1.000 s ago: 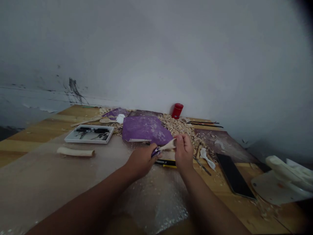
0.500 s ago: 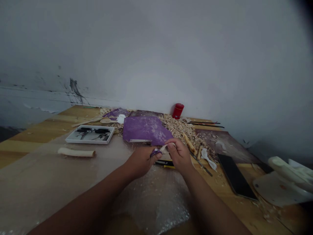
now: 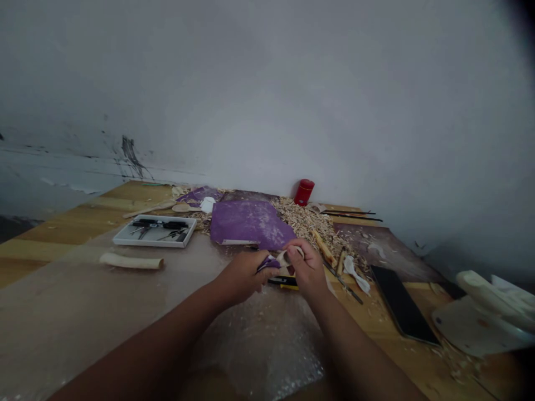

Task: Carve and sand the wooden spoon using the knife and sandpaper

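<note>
My right hand (image 3: 308, 266) is closed on a small pale wooden spoon (image 3: 285, 258), whose rounded end shows between thumb and fingers; the rest is partly covered. In my left hand (image 3: 246, 274) is a folded piece of purple sandpaper (image 3: 268, 263), pinched against the other end of the spoon. Both hands are close together above the bubble wrap. Just beneath them lies a black and yellow tool (image 3: 284, 282), partly hidden by my fingers. Beyond them rests a larger sheet of purple sandpaper (image 3: 246, 220), dusted with pale powder.
Wood shavings (image 3: 305, 220) heap behind the sheet, near a red canister (image 3: 304, 192). On the left are a white tray of tools (image 3: 154, 241) and a short peeled stick (image 3: 131, 261). To the right lie a thin metal tool (image 3: 345, 284), a black flat slab (image 3: 404, 305) and a whitish device (image 3: 480, 323).
The spoon has turned in my right hand, so its rounded end shows more. My left hand's sandpaper has shifted slightly along it, toward the right. The view has tilted a little.
</note>
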Demonstrator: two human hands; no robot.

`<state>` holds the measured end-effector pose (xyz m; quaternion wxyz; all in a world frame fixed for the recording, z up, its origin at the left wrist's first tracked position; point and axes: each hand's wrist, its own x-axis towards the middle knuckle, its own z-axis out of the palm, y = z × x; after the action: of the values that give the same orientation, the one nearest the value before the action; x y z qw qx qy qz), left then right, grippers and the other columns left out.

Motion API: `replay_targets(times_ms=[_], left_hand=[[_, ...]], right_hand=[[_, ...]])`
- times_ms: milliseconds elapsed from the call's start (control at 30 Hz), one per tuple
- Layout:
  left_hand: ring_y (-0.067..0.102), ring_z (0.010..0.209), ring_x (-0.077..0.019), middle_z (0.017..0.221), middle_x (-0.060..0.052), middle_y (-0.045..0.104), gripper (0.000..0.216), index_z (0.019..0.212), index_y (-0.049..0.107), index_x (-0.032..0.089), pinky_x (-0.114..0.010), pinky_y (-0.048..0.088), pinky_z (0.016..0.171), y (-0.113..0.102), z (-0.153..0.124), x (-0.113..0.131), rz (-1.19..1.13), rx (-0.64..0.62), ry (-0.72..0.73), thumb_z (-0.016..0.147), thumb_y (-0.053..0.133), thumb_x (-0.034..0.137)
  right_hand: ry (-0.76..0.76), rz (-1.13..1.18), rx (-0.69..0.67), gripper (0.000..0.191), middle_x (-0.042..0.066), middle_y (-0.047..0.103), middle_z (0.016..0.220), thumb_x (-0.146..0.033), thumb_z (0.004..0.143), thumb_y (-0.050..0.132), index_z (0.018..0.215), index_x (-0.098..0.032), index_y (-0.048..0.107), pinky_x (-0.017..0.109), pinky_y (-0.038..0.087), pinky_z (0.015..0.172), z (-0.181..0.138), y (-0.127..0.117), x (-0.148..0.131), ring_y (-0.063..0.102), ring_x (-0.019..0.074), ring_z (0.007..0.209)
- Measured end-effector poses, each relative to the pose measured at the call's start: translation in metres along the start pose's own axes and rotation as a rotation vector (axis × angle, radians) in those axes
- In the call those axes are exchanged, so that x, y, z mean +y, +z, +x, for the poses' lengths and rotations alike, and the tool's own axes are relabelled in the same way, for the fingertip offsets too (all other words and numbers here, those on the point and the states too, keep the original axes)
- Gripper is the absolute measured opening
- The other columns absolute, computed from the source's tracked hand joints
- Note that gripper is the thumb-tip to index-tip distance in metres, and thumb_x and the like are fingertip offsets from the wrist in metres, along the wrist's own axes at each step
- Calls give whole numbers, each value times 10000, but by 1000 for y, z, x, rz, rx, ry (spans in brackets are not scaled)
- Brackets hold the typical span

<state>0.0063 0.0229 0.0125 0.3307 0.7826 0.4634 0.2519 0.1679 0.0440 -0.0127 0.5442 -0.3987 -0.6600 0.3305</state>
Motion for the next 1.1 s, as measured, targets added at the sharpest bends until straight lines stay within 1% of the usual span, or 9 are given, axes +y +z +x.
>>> replay_targets(times_ms=[167, 300, 433, 600, 667, 833, 967, 1033, 1100], left_hand=[[540, 521, -92, 668, -2, 576, 277, 739, 515, 150, -193, 393, 491, -4, 2, -7, -143, -174, 5, 802, 352, 364], [501, 474, -86, 604, 3, 569, 333, 686, 489, 155, -192, 357, 471, 0, 4, -12, -92, -59, -13, 825, 286, 379], [459, 460, -97, 497, 16, 509, 421, 597, 464, 169, -209, 323, 494, 3, 3, -5, 70, 39, 15, 847, 213, 396], [486, 582, -135, 626, -11, 554, 387, 698, 501, 178, -233, 304, 550, 2, 0, 4, 278, 146, 34, 845, 228, 410], [496, 627, -146, 682, -22, 569, 387, 734, 505, 180, -240, 301, 569, 0, -1, 4, 320, 162, 30, 845, 221, 418], [487, 616, -139, 676, -14, 565, 390, 724, 501, 184, -232, 289, 553, -3, -2, 4, 330, 158, 31, 852, 206, 405], [485, 608, -132, 655, -11, 555, 429, 704, 494, 180, -226, 290, 545, -4, -3, 5, 302, 166, 20, 857, 170, 415], [487, 618, -135, 665, -14, 560, 437, 722, 507, 179, -227, 294, 548, -4, -3, 5, 307, 147, 33, 838, 198, 464], [490, 626, -142, 697, -16, 571, 421, 762, 523, 179, -227, 296, 542, -2, -2, 4, 319, 112, 45, 760, 333, 555]], right_hand=[[34, -26, 170, 228, -45, 432, 568, -399, 763, 468, 761, -176, 517, 185, 328, 427, 2, -6, -2, 393, 80, 476], [-15, -81, 120, 211, -42, 440, 562, -362, 792, 424, 746, -177, 515, 187, 324, 443, 2, -3, -2, 404, 79, 473], [-132, -235, 76, 182, -39, 466, 556, -320, 796, 422, 733, -181, 521, 201, 337, 495, 1, -4, -9, 439, 93, 510], [-189, -282, 215, 189, -37, 450, 554, -315, 801, 417, 715, -178, 515, 209, 328, 492, -2, -2, -16, 418, 95, 503], [-200, -263, 252, 199, -36, 447, 554, -316, 808, 404, 708, -177, 506, 209, 326, 485, -4, 2, -17, 414, 95, 501], [-249, -316, 224, 180, -35, 472, 554, -301, 803, 414, 731, -175, 519, 214, 342, 500, -5, -1, -20, 442, 99, 511], [-247, -302, 357, 165, -28, 498, 605, -288, 813, 404, 758, -178, 514, 219, 361, 516, -6, -10, -23, 471, 100, 527], [-282, -323, 305, 161, -26, 505, 605, -278, 809, 406, 744, -179, 515, 217, 364, 519, -7, -8, -23, 480, 101, 534], [-321, -359, 197, 158, -29, 507, 581, -264, 803, 411, 726, -180, 520, 209, 356, 505, -8, -4, -24, 481, 100, 525]])
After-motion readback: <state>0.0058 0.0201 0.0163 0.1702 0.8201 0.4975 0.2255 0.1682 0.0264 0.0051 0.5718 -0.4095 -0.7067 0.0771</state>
